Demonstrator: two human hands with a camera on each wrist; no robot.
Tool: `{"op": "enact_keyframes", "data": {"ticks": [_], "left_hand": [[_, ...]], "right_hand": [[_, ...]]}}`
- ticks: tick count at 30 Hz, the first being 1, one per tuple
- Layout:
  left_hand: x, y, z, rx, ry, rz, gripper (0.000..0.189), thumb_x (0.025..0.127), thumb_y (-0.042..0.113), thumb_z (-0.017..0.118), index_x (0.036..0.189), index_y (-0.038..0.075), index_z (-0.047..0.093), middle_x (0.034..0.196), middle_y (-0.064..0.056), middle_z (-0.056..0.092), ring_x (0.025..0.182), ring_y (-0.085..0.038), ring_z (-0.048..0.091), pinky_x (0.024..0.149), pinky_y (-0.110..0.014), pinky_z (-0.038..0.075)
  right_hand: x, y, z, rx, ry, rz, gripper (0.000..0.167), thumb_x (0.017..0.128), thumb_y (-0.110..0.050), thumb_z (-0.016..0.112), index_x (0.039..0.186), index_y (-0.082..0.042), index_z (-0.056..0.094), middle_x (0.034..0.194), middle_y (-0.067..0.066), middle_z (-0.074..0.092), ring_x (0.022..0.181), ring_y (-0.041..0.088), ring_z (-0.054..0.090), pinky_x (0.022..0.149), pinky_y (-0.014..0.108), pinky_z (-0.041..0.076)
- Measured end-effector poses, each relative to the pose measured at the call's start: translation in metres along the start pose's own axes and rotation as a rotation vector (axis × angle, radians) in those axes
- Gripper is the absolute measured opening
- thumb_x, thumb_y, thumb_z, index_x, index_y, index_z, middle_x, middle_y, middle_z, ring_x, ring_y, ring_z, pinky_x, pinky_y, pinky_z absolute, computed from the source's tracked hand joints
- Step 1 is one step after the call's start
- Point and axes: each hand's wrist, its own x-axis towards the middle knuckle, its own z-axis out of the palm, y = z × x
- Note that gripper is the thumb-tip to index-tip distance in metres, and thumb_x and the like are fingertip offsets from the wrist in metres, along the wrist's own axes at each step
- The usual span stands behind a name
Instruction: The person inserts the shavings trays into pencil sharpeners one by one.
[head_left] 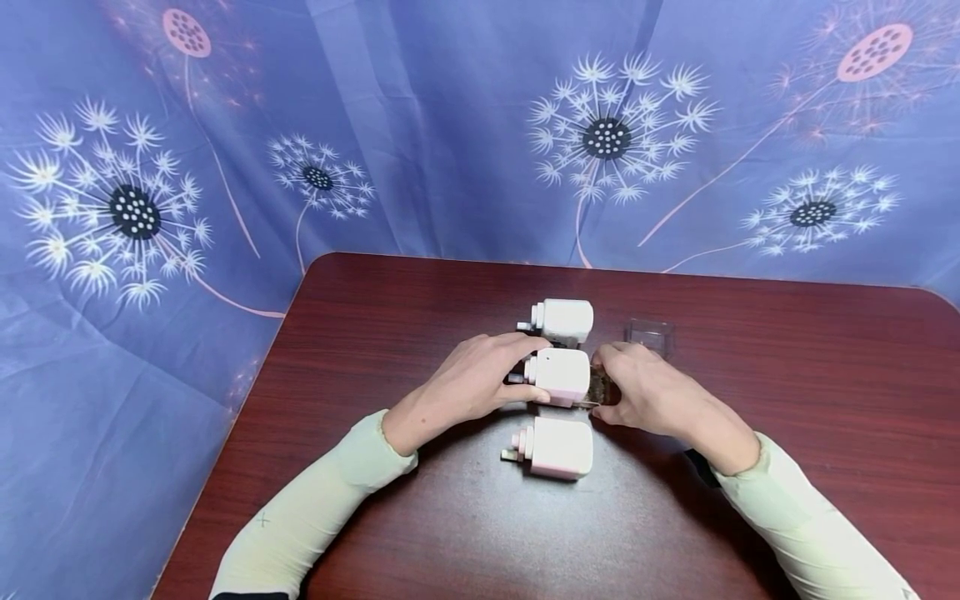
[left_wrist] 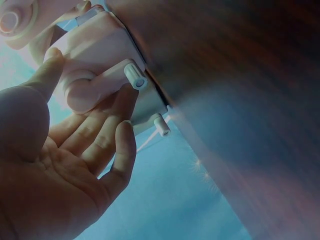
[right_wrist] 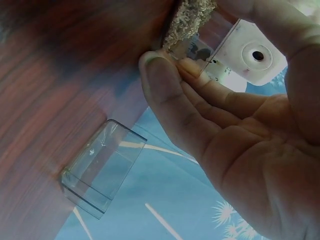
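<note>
Three pale pink-and-white hand-crank pencil sharpeners stand in a row on the table. My left hand [head_left: 468,379] grips the middle pencil sharpener [head_left: 562,373] from the left, thumb and fingers on either side of its crank end. In the left wrist view its crank handle [left_wrist: 136,77] points out over my fingers. On the other side, my right hand [head_left: 656,387] pinches a clear shavings drawer [right_wrist: 189,25] by its sides, right at the sharpener's end. Brown shavings fill much of this drawer. A round pencil hole [right_wrist: 257,55] shows on a sharpener body in the right wrist view.
Behind the middle one is the back sharpener [head_left: 566,318]; nearer me stands the front sharpener [head_left: 561,447]. Another clear plastic drawer [head_left: 651,335] lies on the dark red table [head_left: 787,358], just beyond my right hand. A blue dandelion-print curtain [head_left: 465,125] hangs along the table's far edge.
</note>
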Motion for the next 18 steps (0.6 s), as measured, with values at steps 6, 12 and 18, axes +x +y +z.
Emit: {"op": "enact_keyframes", "data": {"ticks": [6, 12, 18], "left_hand": [[0.0000, -0.0002, 0.0003, -0.001, 0.003, 0.002, 0.067, 0.093, 0.056, 0.075, 0.148, 0.020, 0.060, 0.134, 0.002, 0.070, 0.111, -0.014, 0.070, 0.089, -0.037, 0.057], [0.0001, 0.0000, 0.0001, -0.002, 0.010, 0.001, 0.066, 0.093, 0.056, 0.076, 0.147, 0.020, 0.061, 0.134, 0.003, 0.070, 0.109, -0.012, 0.070, 0.088, -0.037, 0.057], [-0.0003, -0.0003, 0.0004, 0.000, 0.009, -0.001, 0.066, 0.093, 0.055, 0.076, 0.147, 0.021, 0.060, 0.133, 0.003, 0.070, 0.106, -0.013, 0.070, 0.086, -0.036, 0.057]], "right_hand": [[0.0018, -0.0017, 0.0010, -0.001, -0.001, 0.001, 0.041, 0.071, -0.009, 0.093, 0.094, 0.001, 0.061, 0.082, 0.004, 0.060, 0.072, 0.015, 0.055, 0.061, 0.034, 0.052], [0.0031, -0.0018, 0.0019, -0.005, 0.023, -0.025, 0.041, 0.070, -0.010, 0.094, 0.091, -0.001, 0.060, 0.079, 0.003, 0.059, 0.069, 0.014, 0.052, 0.059, 0.033, 0.049], [0.0048, -0.0032, 0.0022, -0.012, 0.011, -0.013, 0.042, 0.071, -0.011, 0.095, 0.092, -0.001, 0.060, 0.080, 0.004, 0.061, 0.069, 0.015, 0.054, 0.061, 0.035, 0.051]]}}
